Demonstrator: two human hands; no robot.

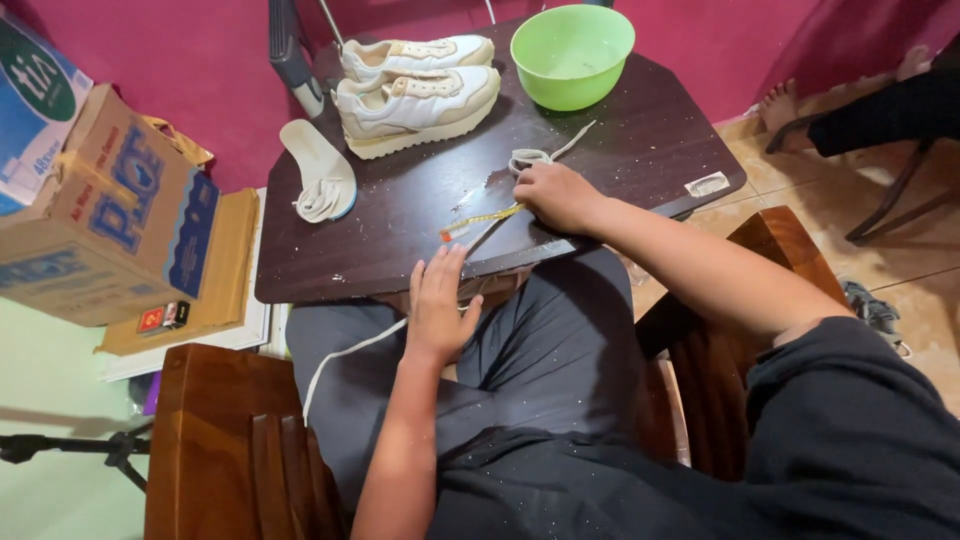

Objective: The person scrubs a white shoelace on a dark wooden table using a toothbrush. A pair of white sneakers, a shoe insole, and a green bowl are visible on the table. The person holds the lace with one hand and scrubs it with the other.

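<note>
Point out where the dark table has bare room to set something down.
The table is bare right of the right hand, below the green bowl, and at the front-left corner below the insole. Crowded: the far edge with the sneakers.

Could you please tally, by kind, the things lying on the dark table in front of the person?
Sneakers: 2
Green bowl: 1
Insole: 1
Shoelaces: 2
Yellow measuring tape: 1
Total: 7
</note>
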